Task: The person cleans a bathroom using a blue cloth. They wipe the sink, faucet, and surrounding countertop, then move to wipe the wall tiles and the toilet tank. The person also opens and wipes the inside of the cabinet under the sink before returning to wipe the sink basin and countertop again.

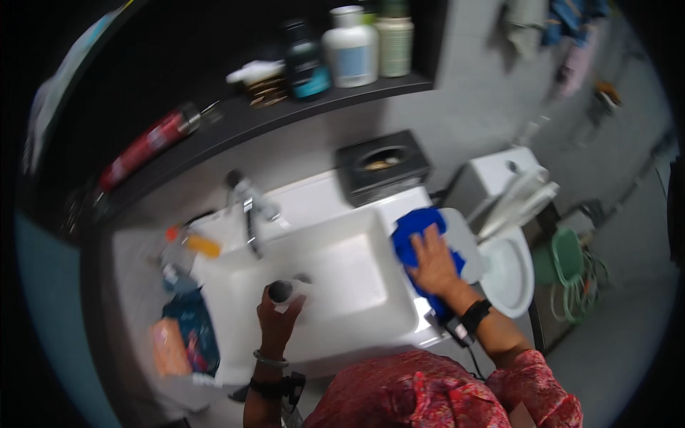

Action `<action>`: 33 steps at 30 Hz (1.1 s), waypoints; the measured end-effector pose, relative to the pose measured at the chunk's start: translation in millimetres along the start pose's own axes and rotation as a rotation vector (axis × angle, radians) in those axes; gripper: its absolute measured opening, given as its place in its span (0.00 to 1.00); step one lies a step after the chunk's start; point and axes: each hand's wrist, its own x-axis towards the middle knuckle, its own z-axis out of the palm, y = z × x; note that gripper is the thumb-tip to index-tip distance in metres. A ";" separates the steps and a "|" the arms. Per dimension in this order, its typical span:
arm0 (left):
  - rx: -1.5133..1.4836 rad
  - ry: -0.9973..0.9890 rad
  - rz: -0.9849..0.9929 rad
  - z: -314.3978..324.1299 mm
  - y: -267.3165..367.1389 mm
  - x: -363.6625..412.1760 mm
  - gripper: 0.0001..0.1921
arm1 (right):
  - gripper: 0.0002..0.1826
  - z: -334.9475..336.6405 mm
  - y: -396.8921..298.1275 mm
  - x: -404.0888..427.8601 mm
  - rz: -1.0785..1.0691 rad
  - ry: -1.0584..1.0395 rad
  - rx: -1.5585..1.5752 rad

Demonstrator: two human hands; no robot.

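In my left hand point(278, 315) is a small white container point(297, 289) with a dark round top or opening, held above the white washbasin point(348, 321). Its lower part is blurred, and the drain shows just behind it. My right hand point(434, 265) holds a blue cloth point(420, 222) down against the counter at the basin's right rim, the fingers lying over the fabric. Part of the cloth is hidden under the hand and wrist. A chrome faucet point(250, 214) stands at the basin's back left.
A black tissue box point(382, 166) sits behind the basin. Bottles, including a white one point(350, 51), and a red cylinder point(150, 144) occupy the dark shelf point(321, 109). Packets point(171, 345) and an orange-topped bottle point(184, 243) lie left. A toilet point(508, 273) and green bucket point(564, 262) stand right.
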 end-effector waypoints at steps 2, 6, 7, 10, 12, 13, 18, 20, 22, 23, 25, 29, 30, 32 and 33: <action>-0.018 0.101 -0.046 -29.1 -4.7 -12.2 0.21 | 0.41 8.9 5.0 37.5 0.054 0.022 -0.040; -0.444 0.489 -0.243 -92.9 -22.5 -24.1 0.20 | 0.41 17.2 -0.2 65.9 0.036 0.016 -0.055; -0.525 0.539 -0.277 -111.7 -32.1 -25.0 0.20 | 0.40 19.6 -1.7 66.7 0.026 0.035 -0.051; -0.543 0.563 -0.234 -129.9 -18.2 -8.9 0.19 | 0.39 26.8 4.6 65.7 0.031 0.105 -0.044; -0.499 0.603 -0.136 -131.5 -24.0 4.1 0.19 | 0.39 29.3 1.0 56.6 0.023 0.127 -0.030; -0.483 0.616 -0.087 -130.0 -27.3 13.8 0.19 | 0.39 29.6 -3.9 47.2 0.019 0.130 -0.023; -0.382 0.710 0.180 -119.7 -37.3 87.1 0.20 | 0.38 13.2 -22.2 10.1 0.030 0.144 0.060; -0.290 0.572 0.191 -112.0 -43.0 111.9 0.21 | 0.37 11.3 -21.7 9.1 0.045 0.143 0.071; -0.283 0.527 0.169 -103.0 -45.9 140.7 0.21 | 0.37 10.4 -20.9 9.4 0.062 0.135 0.077; -0.300 0.528 0.166 -99.7 -49.7 153.3 0.21 | 0.37 10.1 -20.9 10.2 0.062 0.126 0.078; -0.352 0.506 0.154 -95.1 -57.6 170.5 0.20 | 0.37 7.9 -24.3 10.9 0.064 0.121 0.089; -0.331 0.468 0.077 -78.1 -70.7 188.1 0.19 | 0.35 8.4 -24.9 10.0 0.081 0.139 0.106; -0.326 0.456 0.063 -76.4 -76.0 190.0 0.20 | 0.35 8.8 -24.3 9.7 0.071 0.148 0.105; -0.339 0.431 0.053 -75.0 -83.9 191.6 0.21 | 0.35 8.6 -22.9 9.9 0.057 0.165 0.105; -0.357 0.419 0.057 -75.1 -86.3 191.9 0.23 | 0.35 8.2 -22.9 10.5 0.048 0.167 0.112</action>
